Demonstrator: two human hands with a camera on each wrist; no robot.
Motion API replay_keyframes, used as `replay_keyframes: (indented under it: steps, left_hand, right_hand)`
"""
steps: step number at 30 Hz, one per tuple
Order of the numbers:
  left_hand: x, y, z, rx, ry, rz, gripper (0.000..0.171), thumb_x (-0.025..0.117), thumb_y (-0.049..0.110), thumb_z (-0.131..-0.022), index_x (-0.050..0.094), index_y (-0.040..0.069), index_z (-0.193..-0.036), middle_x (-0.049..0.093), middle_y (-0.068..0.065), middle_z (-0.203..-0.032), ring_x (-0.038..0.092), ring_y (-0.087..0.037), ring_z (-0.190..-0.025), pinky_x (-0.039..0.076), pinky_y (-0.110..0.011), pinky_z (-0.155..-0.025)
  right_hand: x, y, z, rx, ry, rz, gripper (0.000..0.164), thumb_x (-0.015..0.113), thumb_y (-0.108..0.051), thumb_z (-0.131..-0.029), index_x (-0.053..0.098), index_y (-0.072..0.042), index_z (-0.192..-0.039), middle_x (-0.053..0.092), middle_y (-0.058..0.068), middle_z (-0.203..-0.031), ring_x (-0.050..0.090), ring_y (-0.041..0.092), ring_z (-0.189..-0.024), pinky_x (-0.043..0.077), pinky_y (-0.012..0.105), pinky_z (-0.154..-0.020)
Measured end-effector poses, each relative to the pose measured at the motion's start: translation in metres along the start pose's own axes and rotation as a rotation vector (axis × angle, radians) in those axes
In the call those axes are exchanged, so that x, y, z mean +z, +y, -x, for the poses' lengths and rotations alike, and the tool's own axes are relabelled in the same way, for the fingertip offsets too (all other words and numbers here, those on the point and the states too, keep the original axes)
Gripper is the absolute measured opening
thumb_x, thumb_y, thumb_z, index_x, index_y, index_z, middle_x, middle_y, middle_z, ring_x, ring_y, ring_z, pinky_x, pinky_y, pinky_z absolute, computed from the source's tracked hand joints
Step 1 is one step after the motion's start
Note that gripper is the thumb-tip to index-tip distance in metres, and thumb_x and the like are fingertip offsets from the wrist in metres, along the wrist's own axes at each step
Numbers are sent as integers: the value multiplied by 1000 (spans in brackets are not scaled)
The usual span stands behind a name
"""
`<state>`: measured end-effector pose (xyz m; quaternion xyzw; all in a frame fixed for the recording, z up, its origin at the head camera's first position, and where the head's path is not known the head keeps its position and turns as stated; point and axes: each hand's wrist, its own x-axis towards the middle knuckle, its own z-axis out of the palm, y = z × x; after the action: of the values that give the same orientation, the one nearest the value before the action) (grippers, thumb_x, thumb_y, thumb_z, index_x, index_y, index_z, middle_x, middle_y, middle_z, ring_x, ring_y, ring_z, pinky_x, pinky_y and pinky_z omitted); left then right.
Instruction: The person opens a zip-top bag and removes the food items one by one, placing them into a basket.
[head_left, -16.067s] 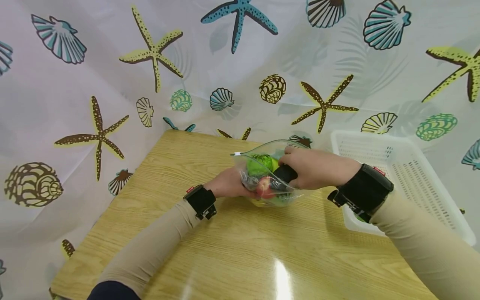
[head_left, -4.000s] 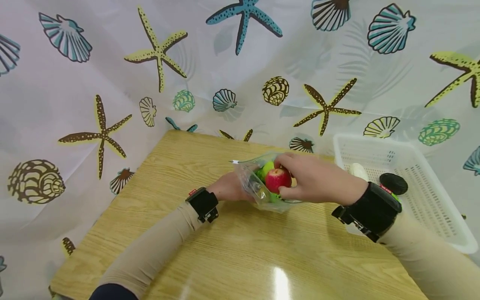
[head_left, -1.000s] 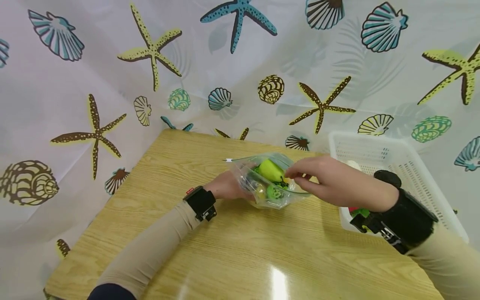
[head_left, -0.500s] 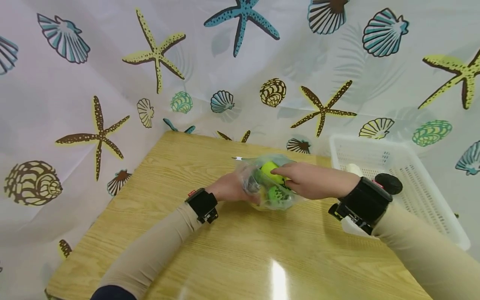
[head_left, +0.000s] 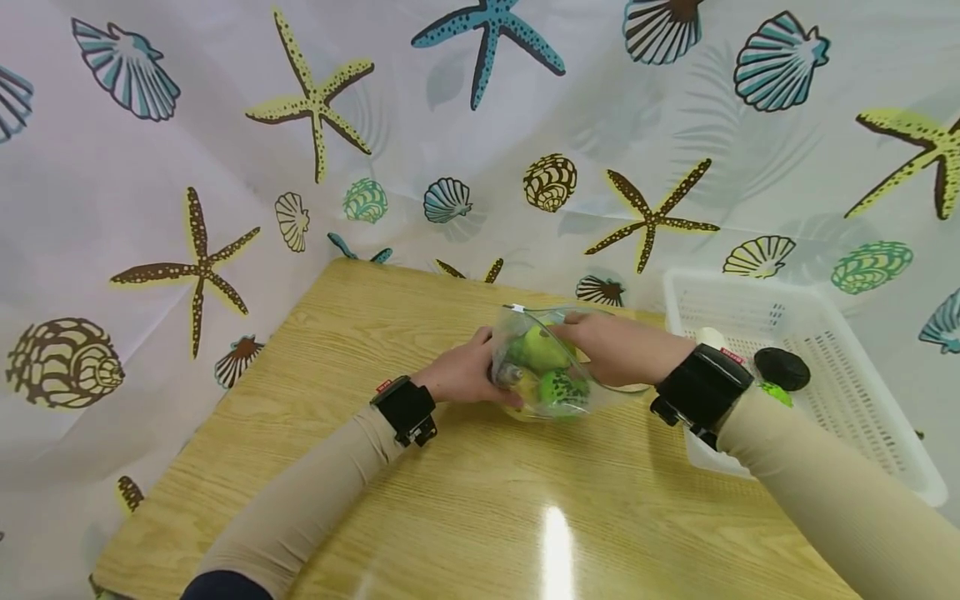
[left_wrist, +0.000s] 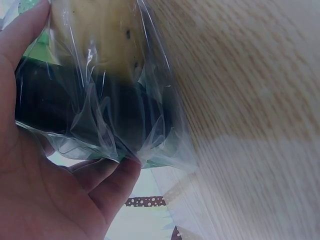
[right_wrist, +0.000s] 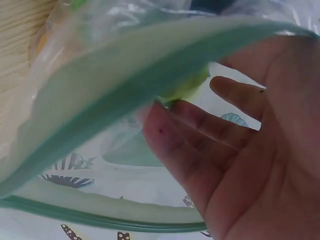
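A clear zip bag stands on the wooden table, its mouth towards the right. My left hand grips its left side, thumb in front. The left wrist view shows a yellow-brown, potato-like thing and a dark thing through the plastic. My right hand reaches inside the mouth, its fingers around a yellow-green pear; the fingertips are partly hidden. In the right wrist view, the pear shows beyond the bag's green zip edge. A green, dark-marked thing lies below the pear.
A white perforated basket stands at the right, partly behind my right forearm. In it are a white thing, a black oval thing and a bright green thing. A shell-patterned curtain hangs behind the table.
A red apple, held in my right hand at the bag earlier, is gone from there. My right hand came back from the basket side and now reaches deeper, around the pear. The left keeps its grip.
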<state>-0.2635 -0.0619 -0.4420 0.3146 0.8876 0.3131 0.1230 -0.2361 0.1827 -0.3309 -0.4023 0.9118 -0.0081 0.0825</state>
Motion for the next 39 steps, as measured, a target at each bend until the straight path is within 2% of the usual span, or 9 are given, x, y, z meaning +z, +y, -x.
replay_keyframes:
  steps: [7,11,15,21,26,30,35,39]
  left_hand:
    - [0,0,1,13,4,-2,94,76,60,-67,31,30,-144,36,-1,-115,48,-14,-93,49,-36,-78]
    - [0,0,1,17,5,0,95,76,60,-68,29,29,-145,35,-1,-116,48,-15,-93,49,-37,-77]
    - [0,-1,0,13,5,8,96,76,61,-67,30,30,-145,35,-1,-115,48,-15,-94,49,-37,-78]
    - [1,-3,0,-18,3,-13,96,75,64,-65,30,33,-144,34,1,-113,48,-14,-92,49,-35,-77]
    - [0,0,1,-12,7,-11,98,76,63,-64,31,29,-144,35,0,-117,48,-14,-94,49,-36,-80]
    - [-1,2,2,-9,12,-8,97,77,62,-65,32,28,-143,36,0,-120,48,-13,-96,49,-35,-80]
    - [-1,3,2,-17,4,4,97,77,61,-65,30,31,-145,35,0,-122,48,-13,-96,48,-36,-81]
    - [0,3,2,-25,2,11,96,78,60,-65,33,29,-144,36,0,-122,48,-14,-97,48,-37,-83]
  right_hand:
    - [2,-2,-7,36,-30,50,71,75,-38,-80,49,-3,-136,48,24,-129,55,29,-100,53,42,-82]
    - [6,-1,-9,11,-3,95,71,77,-36,-79,50,0,-134,50,22,-123,58,26,-91,54,39,-76]
    - [7,0,-9,-37,63,122,53,78,-21,-78,57,-1,-123,55,17,-109,58,21,-79,55,35,-67]
    - [10,3,-11,-109,172,99,16,63,-2,-85,65,-4,-101,57,6,-82,52,15,-68,49,32,-57]
    - [9,5,-10,-141,212,56,14,56,2,-87,68,-5,-92,57,2,-73,50,12,-65,47,32,-56]
    - [7,4,-7,-130,186,45,20,53,1,-90,68,-1,-103,60,4,-79,53,13,-70,50,32,-59]
    - [4,3,-4,-98,176,-12,32,50,0,-92,61,1,-122,65,12,-95,58,19,-85,55,37,-72]
    - [3,3,-4,-127,174,-28,38,50,0,-93,57,-6,-131,63,10,-90,57,16,-79,55,35,-68]
